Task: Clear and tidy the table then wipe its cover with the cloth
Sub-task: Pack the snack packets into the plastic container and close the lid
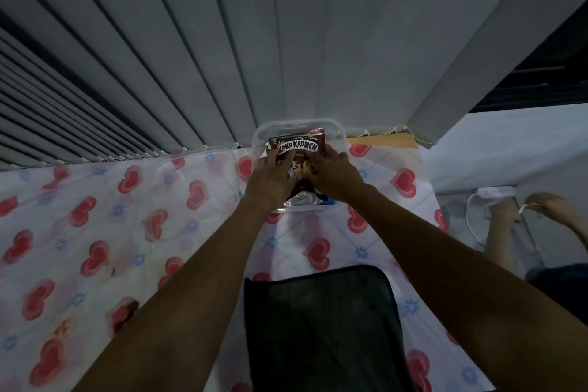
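A brown Koko Krunch cereal packet [299,144] lies inside a clear plastic container [334,128] at the far edge of the table. My left hand [272,181] presses on the packet's left side and my right hand [334,172] on its right side, both with fingers curled over it. The table cover [95,232] is white with red hearts and blue flowers. A dark cloth [321,328] lies flat on the cover near me, between my forearms.
A clear lid [194,162] rests on the cover left of the container. Grey vertical blinds [191,41] hang behind the table. At the right, beyond the table's edge, another person's hands [521,210] hold a white cable.
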Action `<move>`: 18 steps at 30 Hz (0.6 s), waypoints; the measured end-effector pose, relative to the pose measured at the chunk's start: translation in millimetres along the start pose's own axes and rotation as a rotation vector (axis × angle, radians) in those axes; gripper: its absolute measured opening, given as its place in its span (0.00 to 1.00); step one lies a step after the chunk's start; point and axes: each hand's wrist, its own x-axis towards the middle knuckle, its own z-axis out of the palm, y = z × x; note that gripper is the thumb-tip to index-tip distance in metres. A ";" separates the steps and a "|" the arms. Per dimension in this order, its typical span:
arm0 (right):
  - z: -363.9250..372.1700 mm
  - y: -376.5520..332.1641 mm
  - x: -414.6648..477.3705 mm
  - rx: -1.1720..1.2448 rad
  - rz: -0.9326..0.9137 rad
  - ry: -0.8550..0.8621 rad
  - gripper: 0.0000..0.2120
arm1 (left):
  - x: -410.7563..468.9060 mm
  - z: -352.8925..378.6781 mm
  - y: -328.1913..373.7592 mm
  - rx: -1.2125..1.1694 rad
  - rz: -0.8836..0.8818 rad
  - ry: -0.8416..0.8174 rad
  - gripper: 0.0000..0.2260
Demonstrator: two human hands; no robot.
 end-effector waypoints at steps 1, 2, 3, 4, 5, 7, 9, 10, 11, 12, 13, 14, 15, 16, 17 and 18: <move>1.0 -0.1 0.4 -0.019 -0.001 -0.006 0.29 | 0.5 1.5 0.5 0.064 0.016 -0.025 0.29; 2.7 0.2 0.6 -0.034 -0.005 -0.006 0.28 | 1.2 3.3 0.0 0.106 0.032 -0.046 0.29; 3.1 0.0 -0.1 -0.045 -0.005 -0.004 0.28 | 1.2 5.0 -0.8 0.119 0.030 -0.059 0.29; 2.7 -0.8 -1.3 -0.048 -0.008 -0.001 0.28 | 2.2 7.2 -2.8 0.124 0.029 -0.060 0.29; 0.5 -2.6 -3.3 -0.041 -0.003 -0.002 0.27 | 2.2 7.0 -3.3 0.143 0.037 -0.066 0.29; -4.0 -4.8 -5.7 -0.021 -0.002 -0.006 0.27 | 0.3 1.8 -0.1 0.161 0.034 -0.085 0.29; -10.4 -7.7 -7.8 -0.002 -0.009 -0.008 0.28 | -2.1 -4.8 5.5 0.110 0.007 -0.049 0.29; -11.9 -8.4 -8.6 0.007 -0.016 -0.008 0.28 | -3.7 -7.8 8.1 0.074 -0.005 -0.020 0.28; -14.2 -10.1 -10.6 0.017 -0.011 -0.008 0.27 | -6.6 -11.6 11.3 0.039 -0.017 0.012 0.27; -14.9 -11.2 -12.5 0.029 -0.003 -0.004 0.26 | -8.7 -12.9 12.2 0.015 -0.013 0.047 0.27; -16.8 -13.1 -16.1 0.039 0.013 0.006 0.25 | -12.8 -16.2 14.1 0.003 -0.005 0.076 0.26; -18.0 -15.0 -20.2 0.043 0.022 0.023 0.26 | -16.0 -17.8 14.1 -0.004 0.013 0.105 0.25; -19.3 -17.6 -25.0 0.036 0.024 0.045 0.27 | -20.7 -20.5 13.9 -0.007 0.023 0.127 0.25; -19.4 -19.5 -29.1 0.021 0.012 0.074 0.28 | -24.5 -21.2 12.0 -0.006 0.042 0.154 0.24; -19.7 -22.7 -33.3 0.010 0.003 0.096 0.28 | -30.8 -24.0 10.5 -0.005 0.053 0.163 0.24; -20.0 -26.5 -36.8 0.010 -0.008 0.112 0.29 | -36.5 -26.8 8.6 -0.004 0.064 0.189 0.24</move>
